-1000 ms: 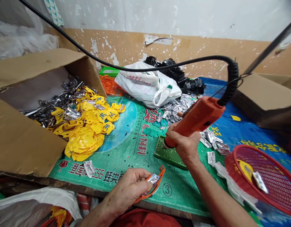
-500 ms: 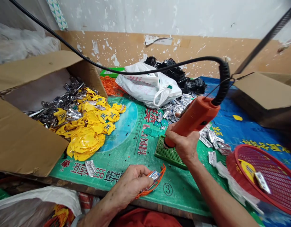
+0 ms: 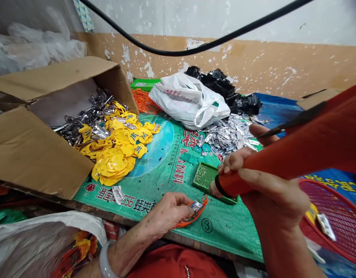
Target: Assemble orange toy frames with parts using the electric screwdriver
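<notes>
My left hand (image 3: 170, 212) pinches an orange plastic part (image 3: 192, 221) near the table's front edge, and a small silver piece (image 3: 197, 206) lies against that part. Around an orange electric screwdriver (image 3: 293, 150) my right hand (image 3: 274, 197) is closed. The screwdriver lies tilted nearly level, its nose pointing left and its body large and close to the camera. Fingers of my right hand are at the nose, which hides the tip. Just behind stands a green perforated tray (image 3: 197, 185) with small bits in it, partly covered by the hand.
At left a cardboard box (image 3: 36, 150) spills yellow plastic parts (image 3: 114, 166) and shiny dark pieces. A white bag (image 3: 189, 100), black parts (image 3: 218, 85) and silver pieces (image 3: 232, 133) lie at the back. A red basket (image 3: 336, 204) stands at right; a black cable (image 3: 166, 52) hangs above.
My right hand has brought the screwdriver up closer to the camera and tipped it from steep to nearly level. My left hand keeps its hold on the orange part. The view has shifted slightly.
</notes>
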The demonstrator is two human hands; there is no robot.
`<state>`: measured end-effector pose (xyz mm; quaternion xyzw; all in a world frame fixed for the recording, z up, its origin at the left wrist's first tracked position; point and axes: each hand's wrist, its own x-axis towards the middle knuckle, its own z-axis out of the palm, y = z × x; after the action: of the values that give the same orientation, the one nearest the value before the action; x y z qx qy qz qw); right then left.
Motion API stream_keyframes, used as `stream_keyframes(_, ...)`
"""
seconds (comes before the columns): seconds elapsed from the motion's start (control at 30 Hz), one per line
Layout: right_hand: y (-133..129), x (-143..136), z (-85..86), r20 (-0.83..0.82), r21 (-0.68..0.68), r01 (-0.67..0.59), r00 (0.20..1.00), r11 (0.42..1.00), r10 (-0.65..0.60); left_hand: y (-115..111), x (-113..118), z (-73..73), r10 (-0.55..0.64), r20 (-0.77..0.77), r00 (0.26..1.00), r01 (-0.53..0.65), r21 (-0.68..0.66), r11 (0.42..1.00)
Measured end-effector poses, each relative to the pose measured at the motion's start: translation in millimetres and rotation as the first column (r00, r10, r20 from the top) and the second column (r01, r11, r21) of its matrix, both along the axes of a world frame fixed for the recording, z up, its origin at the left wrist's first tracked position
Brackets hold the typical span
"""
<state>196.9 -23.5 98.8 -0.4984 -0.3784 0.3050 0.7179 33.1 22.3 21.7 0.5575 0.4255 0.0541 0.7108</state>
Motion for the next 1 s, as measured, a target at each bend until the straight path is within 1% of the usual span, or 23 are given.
stream_keyframes(0.1, -9.2, -9.1, 2.1, -0.007, -0.04, -0.076, 0.997, 0.996, 0.076, -1.8, 0.2, -0.4, 0.003, -0.001, 1.0, -0.003, 0.012, 1.0)
stream_keyframes(0.23, -12.7, -14.8, -4.4, -0.075, -0.014, -0.163, 0.984, 0.987, 0.161, -2.7, 0.0, -3.1, -0.008, 0.009, 1.0, 0.008, 0.019, 1.0)
stream_keyframes(0.33, -13.6, -17.9, -6.3, -0.103, -0.02, -0.197, 0.976, 0.98, 0.194, -2.5, -0.2, -2.9, -0.005, 0.021, 1.0, 0.004, 0.027, 1.0)
stream_keyframes(0.47, -14.3, -21.1, -5.7, -0.137, 0.005, -0.206, 0.969, 0.979, 0.205, -3.1, -0.6, -0.2, 0.003, 0.02, 1.0, -0.003, 0.01, 1.0)
stream_keyframes(0.57, -14.5, -20.2, -10.2, -0.096, 0.009, -0.233, 0.968, 0.972, 0.233, -4.0, -1.2, 0.2, 0.007, 0.028, 1.0, -0.007, 0.006, 1.0)
stream_keyframes(0.63, -15.0, -18.6, -15.8, -0.033, -0.015, -0.252, 0.967, 0.968, 0.252, -4.7, -1.6, -0.6, 0.012, 0.035, 0.999, -0.012, 0.003, 1.0)
stream_keyframes(0.77, -16.5, -17.5, -24.0, 0.073, -0.058, -0.251, 0.964, 0.966, 0.255, -5.3, -1.6, -2.1, 0.016, 0.05, 0.999, -0.014, -0.026, 1.0)
stream_keyframes(0.83, -16.9, -18.2, -24.0, 0.08, -0.061, -0.254, 0.963, 0.965, 0.258, -5.2, -0.8, -1.6, 0.023, 0.047, 0.999, -0.021, -0.038, 0.999)
stream_keyframes(1.0, -16.5, -18.7, -17.8, 0.023, -0.016, -0.265, 0.964, 0.964, 0.266, -4.1, 1.2, -1.6, 0.042, 0.028, 0.999, -0.041, -0.031, 0.999)
